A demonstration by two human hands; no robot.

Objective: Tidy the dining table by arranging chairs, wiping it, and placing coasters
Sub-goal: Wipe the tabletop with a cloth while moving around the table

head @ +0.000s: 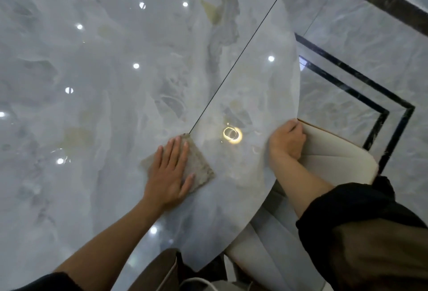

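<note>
The glossy marble table (115,82) fills most of the view, and a thin dark seam (234,63) crosses it. A beige cloth (201,170) lies on the table at the seam's near end. The left grip (168,170) presses flat on it, fingers straight. The right grip (287,140) is at the table's right rim, fingers curled over the edge. A cream chair (335,156) stands just beside that rim, partly under the table. A ring-shaped light reflection (232,135) shines on the table between the 2 grips.
</note>
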